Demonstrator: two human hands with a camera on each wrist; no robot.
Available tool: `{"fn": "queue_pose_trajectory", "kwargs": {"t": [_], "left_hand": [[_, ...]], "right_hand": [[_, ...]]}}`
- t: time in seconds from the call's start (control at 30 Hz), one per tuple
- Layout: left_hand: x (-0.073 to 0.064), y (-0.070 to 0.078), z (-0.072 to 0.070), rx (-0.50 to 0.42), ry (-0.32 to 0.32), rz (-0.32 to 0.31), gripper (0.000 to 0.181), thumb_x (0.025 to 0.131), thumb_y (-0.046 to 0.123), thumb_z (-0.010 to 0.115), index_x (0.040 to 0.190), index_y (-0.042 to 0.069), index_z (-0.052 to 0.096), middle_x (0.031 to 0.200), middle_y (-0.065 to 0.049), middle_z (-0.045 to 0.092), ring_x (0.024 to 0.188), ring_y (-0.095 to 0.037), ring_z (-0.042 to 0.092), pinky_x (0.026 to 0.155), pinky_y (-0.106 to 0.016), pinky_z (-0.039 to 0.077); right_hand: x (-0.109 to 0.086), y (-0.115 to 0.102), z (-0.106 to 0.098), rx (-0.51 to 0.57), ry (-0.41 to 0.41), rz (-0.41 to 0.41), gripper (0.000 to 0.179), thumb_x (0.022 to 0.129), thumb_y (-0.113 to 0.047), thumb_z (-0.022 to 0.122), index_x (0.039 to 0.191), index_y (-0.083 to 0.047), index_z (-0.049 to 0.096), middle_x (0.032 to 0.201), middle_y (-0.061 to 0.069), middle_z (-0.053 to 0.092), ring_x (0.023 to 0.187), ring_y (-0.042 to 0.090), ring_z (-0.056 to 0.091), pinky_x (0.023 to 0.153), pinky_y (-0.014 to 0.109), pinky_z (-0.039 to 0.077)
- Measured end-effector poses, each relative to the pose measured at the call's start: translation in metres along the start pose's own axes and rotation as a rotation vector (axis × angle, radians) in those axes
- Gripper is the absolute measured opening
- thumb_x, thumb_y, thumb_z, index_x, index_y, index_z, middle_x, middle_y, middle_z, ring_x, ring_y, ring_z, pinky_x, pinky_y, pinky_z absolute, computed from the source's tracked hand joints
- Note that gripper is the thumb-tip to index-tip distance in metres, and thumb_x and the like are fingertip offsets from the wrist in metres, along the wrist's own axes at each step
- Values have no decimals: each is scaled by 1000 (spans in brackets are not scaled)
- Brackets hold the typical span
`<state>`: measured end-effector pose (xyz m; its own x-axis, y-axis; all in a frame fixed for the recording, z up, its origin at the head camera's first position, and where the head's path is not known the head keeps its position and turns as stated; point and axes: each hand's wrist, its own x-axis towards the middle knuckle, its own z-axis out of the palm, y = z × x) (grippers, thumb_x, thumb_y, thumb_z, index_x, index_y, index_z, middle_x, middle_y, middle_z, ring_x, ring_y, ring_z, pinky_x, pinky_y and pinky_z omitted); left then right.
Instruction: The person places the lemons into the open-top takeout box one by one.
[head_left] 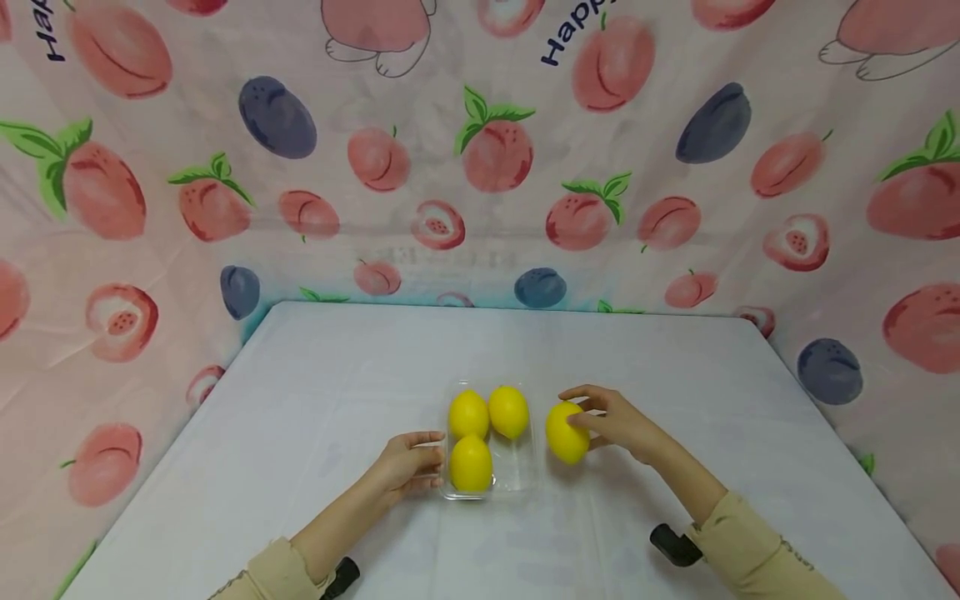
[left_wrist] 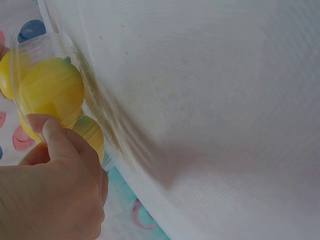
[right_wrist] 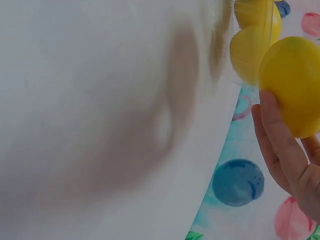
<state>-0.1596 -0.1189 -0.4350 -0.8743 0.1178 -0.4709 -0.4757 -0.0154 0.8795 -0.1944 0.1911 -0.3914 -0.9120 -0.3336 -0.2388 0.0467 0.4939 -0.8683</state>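
Observation:
A clear plastic box [head_left: 513, 477] stands on the table with several yellow lemons in it: one lemon [head_left: 468, 413] at the back left, another [head_left: 509, 412] at the back right and a third [head_left: 471, 464] at the front left. My left hand [head_left: 408, 467] holds the box at its left side; in the left wrist view its bent fingers [left_wrist: 55, 137] lie against the clear wall. To the right of the box, my right hand [head_left: 618, 425] grips another lemon [head_left: 566, 435] between thumb and fingers. The right wrist view shows this lemon [right_wrist: 295, 85] with fingertips on its underside.
A white cloth covers the table [head_left: 360, 358]. Behind it and on both sides hangs a fruit-print curtain [head_left: 420, 108]. Black wrist devices [head_left: 675, 546] sit by both sleeves. The box's front right part shows bare plastic floor.

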Motion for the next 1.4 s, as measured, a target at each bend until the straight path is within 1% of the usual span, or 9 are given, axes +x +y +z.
{"fn": "queue_pose_trajectory", "kwargs": {"t": [0.17, 0.4, 0.77, 1.03, 1.17, 1.3, 1.4], "left_hand": [[0, 1, -2, 9, -23, 8, 40, 88, -1, 57, 127, -7, 47, 82, -3, 59, 67, -10, 56, 57, -20, 56], [2, 1, -3, 4, -24, 7, 40, 89, -1, 56, 127, -6, 48, 81, -2, 59, 67, -10, 57, 57, -20, 56], [2, 1, -2, 3, -29, 2, 40, 88, 0, 58, 127, -6, 48, 81, -3, 58, 66, -10, 56, 57, -20, 56], [2, 2, -1, -1, -29, -1, 39, 88, -1, 58, 125, -6, 49, 79, -2, 59, 66, -10, 56, 56, -20, 56], [1, 3, -1, -4, -22, -3, 39, 87, -1, 58, 124, -5, 49, 79, -2, 58, 65, -10, 56, 55, -19, 55], [1, 4, -1, -4, -14, -6, 37, 87, -1, 58, 124, -5, 50, 79, -2, 58, 66, -10, 56, 55, -20, 56], [1, 3, -1, -4, -14, -6, 37, 87, -2, 58, 123, -5, 50, 79, -2, 58, 66, -10, 55, 55, -20, 56]], "right_hand": [[1, -6, 3, -8, -4, 1, 39, 92, -18, 59, 127, -4, 52, 122, 23, 52, 93, 22, 57, 74, 37, 60], [1, -12, 8, -10, -13, -17, 39, 92, -17, 59, 127, -4, 52, 124, 24, 51, 95, 23, 57, 74, 37, 60], [4, -22, 17, -8, -28, -22, 39, 92, -17, 59, 127, -4, 52, 124, 23, 51, 97, 24, 57, 73, 37, 60], [6, -25, 26, 13, -89, -72, 39, 92, -18, 59, 128, -3, 53, 123, 23, 51, 95, 23, 57, 73, 38, 60], [5, -27, 30, 12, -111, -102, 39, 92, -20, 60, 126, -2, 54, 124, 26, 50, 91, 22, 60, 72, 37, 60], [6, -27, 36, -25, -96, -133, 39, 91, -21, 62, 125, -3, 55, 124, 26, 51, 86, 20, 62, 69, 34, 60], [7, -27, 42, -85, -66, -148, 38, 90, -20, 63, 124, -4, 56, 123, 25, 53, 85, 19, 61, 66, 31, 59]]}}
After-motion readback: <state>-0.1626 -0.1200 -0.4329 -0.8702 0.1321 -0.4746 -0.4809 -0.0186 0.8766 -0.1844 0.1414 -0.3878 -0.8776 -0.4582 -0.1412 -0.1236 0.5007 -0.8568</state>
